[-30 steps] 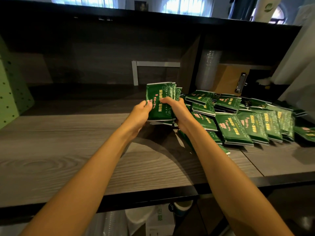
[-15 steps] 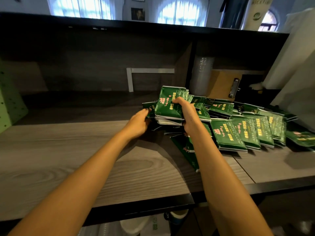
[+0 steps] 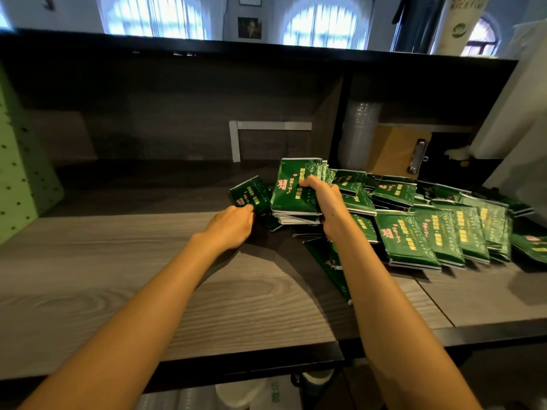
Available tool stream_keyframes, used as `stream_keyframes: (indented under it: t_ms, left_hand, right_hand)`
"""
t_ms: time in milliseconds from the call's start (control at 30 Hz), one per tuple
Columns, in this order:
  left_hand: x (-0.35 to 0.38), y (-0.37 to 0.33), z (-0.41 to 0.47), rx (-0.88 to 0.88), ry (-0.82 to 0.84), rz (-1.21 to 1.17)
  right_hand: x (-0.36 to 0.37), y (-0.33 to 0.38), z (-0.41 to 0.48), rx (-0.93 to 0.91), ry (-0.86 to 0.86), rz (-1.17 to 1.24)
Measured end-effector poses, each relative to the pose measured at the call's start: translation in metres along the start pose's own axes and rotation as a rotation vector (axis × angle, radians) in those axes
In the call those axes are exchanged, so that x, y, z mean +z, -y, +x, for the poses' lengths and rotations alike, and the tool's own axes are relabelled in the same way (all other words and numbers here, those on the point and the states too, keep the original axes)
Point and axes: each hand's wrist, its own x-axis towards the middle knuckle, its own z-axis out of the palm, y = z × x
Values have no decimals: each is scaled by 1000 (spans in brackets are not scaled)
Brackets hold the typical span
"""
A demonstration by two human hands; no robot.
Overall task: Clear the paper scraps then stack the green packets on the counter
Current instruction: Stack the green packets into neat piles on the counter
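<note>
My right hand (image 3: 322, 199) grips a bunch of green packets (image 3: 291, 190), held upright and tilted on top of a low stack on the wooden counter (image 3: 118, 261). My left hand (image 3: 232, 224) is to its left, fingers closed on the near edge of a single green packet (image 3: 247, 193) that lies tilted. Many more green packets (image 3: 438, 232) lie spread and overlapping across the counter to the right. One packet (image 3: 328, 261) lies under my right forearm. No paper scraps show.
A green pegboard panel (image 3: 20, 161) stands at the far left. At the back are a dark shelf wall, a stack of clear cups (image 3: 358, 131) and a brown clipboard (image 3: 399, 149). White fabric (image 3: 521, 119) hangs at right. The counter's dark front edge (image 3: 266, 362) runs below my arms.
My left hand has let go of the held bunch and moved left and down onto a single packet. My right hand keeps the bunch, now lower and tilted on the stack.
</note>
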Motion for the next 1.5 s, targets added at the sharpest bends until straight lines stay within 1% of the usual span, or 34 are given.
stream_keyframes:
  t_ms: [100, 200, 233, 267, 333, 400, 467, 533, 600, 667, 767, 833, 900, 1000, 1067, 1233, 1333, 1433, 1500]
  left_hand:
    - [-6, 2, -3, -61, -107, 35]
    - [-12, 7, -5, -179, -269, 58]
    - [-13, 8, -6, -220, -287, 72]
    - [-14, 9, -7, -260, -283, 85]
    - [-14, 9, -8, -363, -220, 64]
    - [-12, 11, -7, -479, -124, -27]
    - [-11, 16, -3, -526, -61, -125]
    - [-12, 18, 1, -515, -47, -274]
    - [-14, 17, 2, -495, -70, -497]
    - [-14, 19, 3, -519, -71, -698]
    - [-14, 30, 5, -556, -35, -924]
    - [-17, 35, 3, -573, -42, -1034]
    - [-22, 34, 1, -549, -104, -1099]
    - [-34, 28, -6, -480, -242, -1256]
    - [-41, 22, -13, -417, -279, -1320]
    - [-43, 2, -21, -190, -180, -1419]
    - [-31, -9, -17, -178, -203, -1358]
    - [-20, -12, -11, -210, -247, -1290]
    - [-15, -12, -8, -236, -248, -1271]
  right_hand:
    - [1, 0, -2, -6, -3, -15]
    - [3, 0, -3, -17, -3, -7]
    - [4, 1, -4, -19, -1, -7]
    - [5, 1, -5, -19, 3, -6]
    - [6, 1, -6, -20, 8, -9]
    - [7, 1, -6, -22, 10, -13]
    - [7, 1, -7, -30, 14, -11]
    - [8, 0, -7, -35, 15, -20]
    - [9, 0, -8, -37, 23, -41]
    - [10, 0, -8, -44, 33, -54]
    - [10, 0, -9, -51, 41, -58]
    - [11, 0, -10, -60, 39, -60]
    - [13, 0, -10, -63, 41, -65]
    - [15, -1, -13, -69, 45, -64]
    - [15, -2, -13, -84, 54, -83]
    - [18, -5, -16, -110, 92, -132]
    - [24, -7, -19, -142, 100, -124]
    - [29, -10, -23, -189, 128, -135]
    - [32, -11, -24, -206, 146, -137]
